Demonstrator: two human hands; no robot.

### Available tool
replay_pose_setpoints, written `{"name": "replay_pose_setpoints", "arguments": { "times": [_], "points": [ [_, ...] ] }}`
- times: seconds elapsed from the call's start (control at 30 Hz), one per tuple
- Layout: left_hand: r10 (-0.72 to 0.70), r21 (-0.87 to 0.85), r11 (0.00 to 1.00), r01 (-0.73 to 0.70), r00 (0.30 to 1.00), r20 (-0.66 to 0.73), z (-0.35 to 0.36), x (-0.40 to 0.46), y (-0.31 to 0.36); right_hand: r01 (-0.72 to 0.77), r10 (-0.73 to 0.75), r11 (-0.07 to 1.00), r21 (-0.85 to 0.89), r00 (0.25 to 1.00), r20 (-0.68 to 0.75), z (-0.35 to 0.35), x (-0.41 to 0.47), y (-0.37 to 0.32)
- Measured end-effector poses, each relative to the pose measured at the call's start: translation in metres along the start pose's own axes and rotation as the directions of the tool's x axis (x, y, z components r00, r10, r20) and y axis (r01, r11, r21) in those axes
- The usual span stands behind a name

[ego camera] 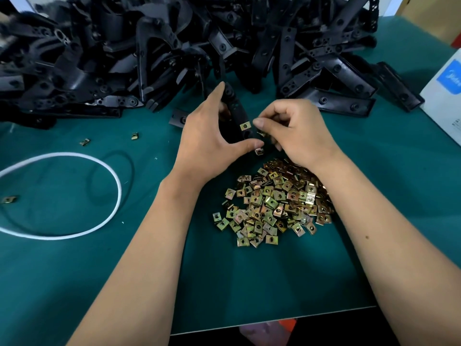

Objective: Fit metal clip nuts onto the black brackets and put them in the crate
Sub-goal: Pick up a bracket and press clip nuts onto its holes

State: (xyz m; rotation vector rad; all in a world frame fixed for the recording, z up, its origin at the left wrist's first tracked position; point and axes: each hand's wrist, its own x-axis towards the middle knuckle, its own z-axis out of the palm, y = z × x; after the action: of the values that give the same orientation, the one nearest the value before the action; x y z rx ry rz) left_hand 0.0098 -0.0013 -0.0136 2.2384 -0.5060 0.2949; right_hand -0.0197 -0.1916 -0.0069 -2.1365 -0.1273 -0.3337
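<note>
My left hand (204,141) grips a black bracket (234,108) above the green table, index finger along its upper end and thumb under its lower end. One brass clip nut (244,126) sits on the bracket's edge and another (259,151) at its bottom by my thumb. My right hand (296,131) is curled beside the bracket, thumb tip close to the upper nut, with a further clip nut (262,134) partly hidden in its fingers. A heap of loose clip nuts (274,203) lies under my wrists. No crate is in view.
A big pile of black brackets (149,51) fills the back of the green table (249,283). A white cord loop (74,196) lies at the left, with stray clip nuts (135,136) near it. A white box (444,93) stands at the right edge.
</note>
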Motion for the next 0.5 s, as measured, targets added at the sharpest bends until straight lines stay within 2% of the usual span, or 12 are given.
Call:
{"name": "replay_pose_setpoints", "arguments": {
  "times": [0.1,0.27,0.4,0.5],
  "points": [
    [0.008,0.003,1.000,-0.008,1.000,0.006,0.002,0.000,0.000,-0.024,0.025,0.998,0.049,1.000,-0.009,0.005,-0.001,0.001],
    [0.010,-0.011,1.000,-0.010,1.000,0.004,0.002,0.001,-0.001,0.026,-0.029,0.999,-0.035,0.996,-0.086,0.005,0.002,0.003],
    [0.053,0.023,0.998,-0.052,0.998,-0.020,0.003,0.001,0.000,-0.083,0.100,0.975,0.205,0.992,-0.072,0.010,0.003,0.003],
    [0.068,0.054,0.996,-0.066,0.997,-0.035,0.005,0.002,-0.001,-0.081,0.117,0.931,0.356,0.990,-0.080,0.016,0.001,-0.001]
  ]
}}
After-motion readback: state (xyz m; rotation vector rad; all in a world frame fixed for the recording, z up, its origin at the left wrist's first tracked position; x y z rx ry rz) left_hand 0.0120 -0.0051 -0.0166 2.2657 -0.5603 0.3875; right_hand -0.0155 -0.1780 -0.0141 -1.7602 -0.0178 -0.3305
